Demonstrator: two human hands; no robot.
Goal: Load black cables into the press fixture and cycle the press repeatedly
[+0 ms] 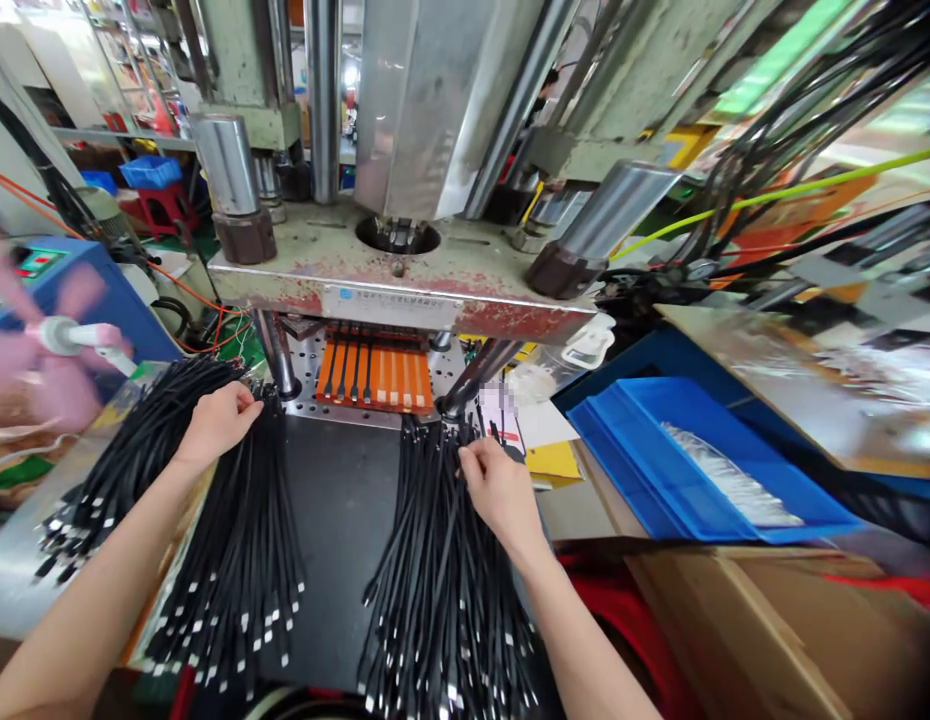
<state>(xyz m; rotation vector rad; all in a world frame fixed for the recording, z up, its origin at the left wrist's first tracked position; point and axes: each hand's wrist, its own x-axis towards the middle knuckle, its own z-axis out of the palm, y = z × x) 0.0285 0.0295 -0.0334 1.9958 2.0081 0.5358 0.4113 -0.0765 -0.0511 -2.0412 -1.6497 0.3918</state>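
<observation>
My left hand (216,422) rests closed on the top of a big bundle of black cables with metal tips (232,540), fingers curled round some of them. My right hand (499,490) pinches the upper ends of a second bundle of black cables (442,580) lying to the right. Between and beyond the hands sits an orange mould plate (376,375) with several black cable ends laid in its grooves, under the worn metal bed of a press (405,285).
A blue plastic bin (705,470) with a clear bag of small parts stands at the right. Cardboard boxes (742,630) lie below it. Steel columns (229,175) rise from the press. A pink blurred object (52,350) and a blue device sit at the left.
</observation>
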